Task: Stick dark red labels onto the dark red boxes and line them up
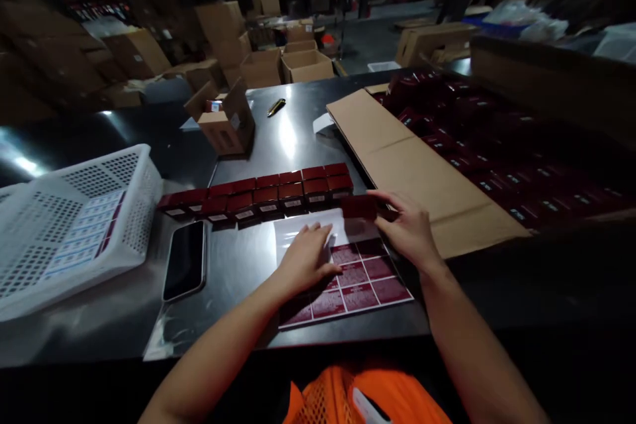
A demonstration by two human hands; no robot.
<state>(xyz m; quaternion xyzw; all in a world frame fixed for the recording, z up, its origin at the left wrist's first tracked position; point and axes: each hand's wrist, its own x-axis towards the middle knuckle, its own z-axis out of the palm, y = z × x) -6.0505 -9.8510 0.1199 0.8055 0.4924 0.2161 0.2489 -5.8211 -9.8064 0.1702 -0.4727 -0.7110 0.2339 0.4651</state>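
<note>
Lower centre: maroon-and-white paper label sheet (360,298), likely limp, best edge-held, pressed by flat left hand (309,257); dark-red rectangle (358,207) pinched by right hand (408,228).

left hand (307,256): palm down | right hand (411,225): pinching grip

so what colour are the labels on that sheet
The labels are maroon, separated by white lines, in the head view.

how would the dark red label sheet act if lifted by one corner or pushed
The label sheet would probably be floppy, sagging when lifted, since it looks thin. It is likely light for its width, given that slim edge. Pushed, it might slide readily, as the table looks smooth and shiny, though the left hand rests on it.
</note>
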